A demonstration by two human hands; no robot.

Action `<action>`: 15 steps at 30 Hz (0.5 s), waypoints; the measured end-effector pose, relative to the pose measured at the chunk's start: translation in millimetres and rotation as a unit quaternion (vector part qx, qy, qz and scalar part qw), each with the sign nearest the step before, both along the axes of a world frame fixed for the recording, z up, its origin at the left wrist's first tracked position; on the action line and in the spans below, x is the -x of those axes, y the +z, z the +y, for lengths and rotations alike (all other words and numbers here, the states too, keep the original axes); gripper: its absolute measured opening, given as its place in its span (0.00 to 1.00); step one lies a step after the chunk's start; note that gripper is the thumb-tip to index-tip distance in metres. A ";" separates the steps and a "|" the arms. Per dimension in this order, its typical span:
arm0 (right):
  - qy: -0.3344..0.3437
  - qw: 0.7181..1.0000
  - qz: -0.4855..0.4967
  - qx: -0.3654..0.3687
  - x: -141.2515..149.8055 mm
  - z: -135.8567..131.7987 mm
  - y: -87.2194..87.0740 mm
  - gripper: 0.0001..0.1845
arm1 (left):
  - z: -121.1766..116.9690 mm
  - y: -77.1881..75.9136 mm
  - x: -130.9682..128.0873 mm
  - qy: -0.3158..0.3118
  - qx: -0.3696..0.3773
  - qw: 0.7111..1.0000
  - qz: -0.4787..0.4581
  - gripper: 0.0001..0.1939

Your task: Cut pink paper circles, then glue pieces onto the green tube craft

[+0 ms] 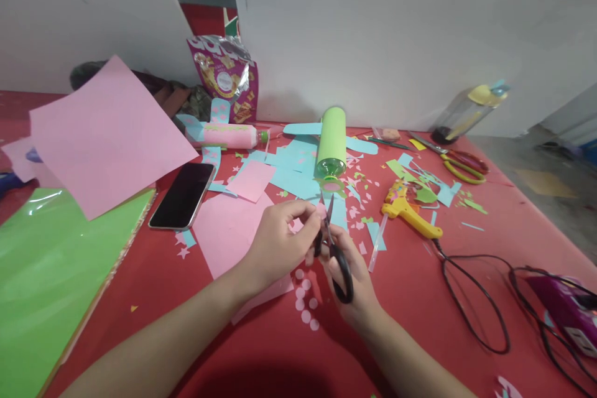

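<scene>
My right hand [353,280] is closed round the black handles of a pair of scissors [336,255], blades pointing up and away. My left hand [280,237] pinches a small pink paper piece [321,211] right at the blades. Several small pink paper circles [305,306] lie on the red table [420,298] just below my hands. A pink paper sheet [228,230] lies under my left hand.
A phone [183,195] lies left of my hands beside green sheets [51,273] and a big pink sheet [107,134]. Behind are a green-wrapped bottle [331,140] with blue paper wings, a pink bottle [226,135], a snack bag [226,74]. Right: yellow glue gun [408,210], its cable [471,298], red-yellow scissors [459,165].
</scene>
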State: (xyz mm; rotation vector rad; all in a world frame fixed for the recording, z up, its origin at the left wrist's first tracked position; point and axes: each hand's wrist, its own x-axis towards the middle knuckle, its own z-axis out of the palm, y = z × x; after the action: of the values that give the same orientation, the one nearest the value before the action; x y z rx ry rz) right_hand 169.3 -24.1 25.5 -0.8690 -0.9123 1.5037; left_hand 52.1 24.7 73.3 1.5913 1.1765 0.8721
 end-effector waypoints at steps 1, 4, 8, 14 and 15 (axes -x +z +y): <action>-0.004 1.000 0.000 0.000 0.1 0.0 0.3 0.19 | 0.2 0.1 0.1 -0.001 -0.002 1.000 0.001 0.15; -0.009 1.000 0.001 0.003 0.4 0.2 1.3 0.18 | 0.8 0.7 0.7 -0.003 -0.011 1.000 0.005 0.15; -0.011 1.000 0.004 0.015 0.5 0.6 2.3 0.19 | 1.7 1.1 1.7 -0.006 -0.027 1.000 0.007 0.15; -0.005 1.000 0.002 0.011 -0.1 0.9 -0.7 0.21 | 3.9 0.0 3.4 -0.002 -0.038 0.999 0.014 0.12; -0.003 1.000 0.005 0.009 -0.2 0.9 -1.5 0.21 | 4.0 0.0 3.6 -0.001 -0.041 0.999 0.014 0.12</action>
State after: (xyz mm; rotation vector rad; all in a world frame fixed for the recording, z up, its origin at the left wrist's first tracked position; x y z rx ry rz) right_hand 169.5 -23.2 24.1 -0.8767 -0.8898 1.5119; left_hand 48.4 28.7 73.3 1.6759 1.1713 0.9087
